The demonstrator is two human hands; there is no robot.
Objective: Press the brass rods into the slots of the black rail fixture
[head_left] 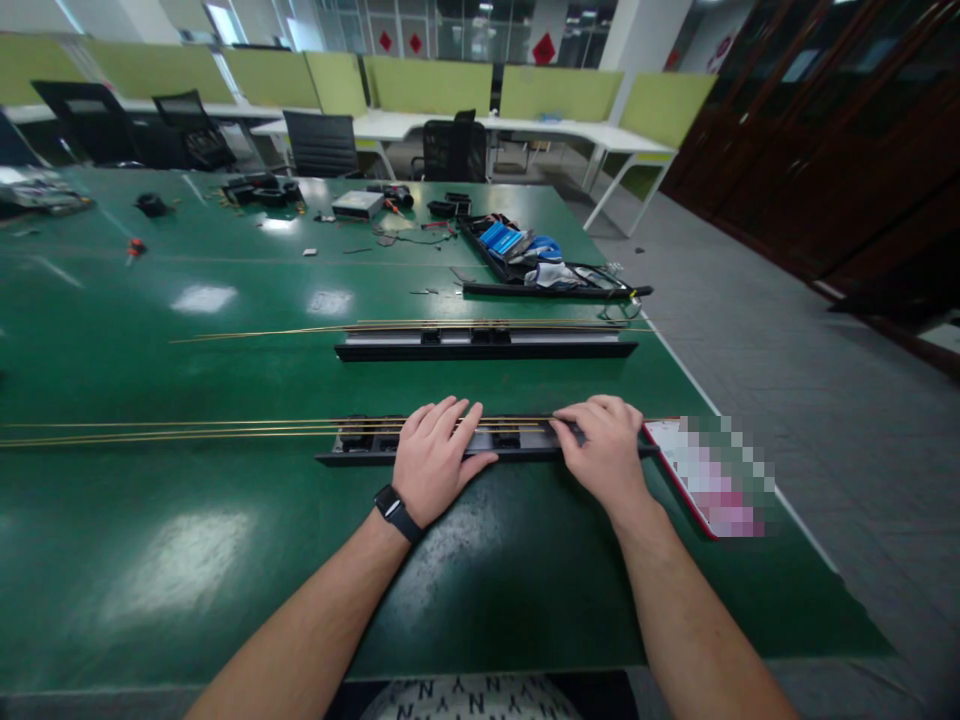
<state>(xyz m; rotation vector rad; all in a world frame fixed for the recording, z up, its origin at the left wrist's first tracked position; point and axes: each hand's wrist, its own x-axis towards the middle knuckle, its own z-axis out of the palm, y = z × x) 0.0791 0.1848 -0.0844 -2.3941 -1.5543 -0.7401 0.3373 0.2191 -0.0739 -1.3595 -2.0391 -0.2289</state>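
In front of me a long black channel-shaped bar (pixel 525 454) lies crosswise on the green table. Several thin brass-coloured rods (pixel 187 433) run along its top and extend far past its left end. My left hand (pixel 433 462), with a dark watch (pixel 397 512) on the wrist, rests over the bar and rods, fingers stretched out. Toward the bar's right end, my right hand (pixel 606 455) has thumb and index finger pinched at a rod; the other fingers are curled. The exact grip at the fingertips is partly hidden.
A second black bar (pixel 487 351) with more brass rods lies farther back. A red-edged, blurred-out flat object (pixel 709 480) sits right of my right hand. Beyond are a black tray (pixel 487 248) holding blue items, a grey box (pixel 358 205) and loose wires. The table's right edge is near.
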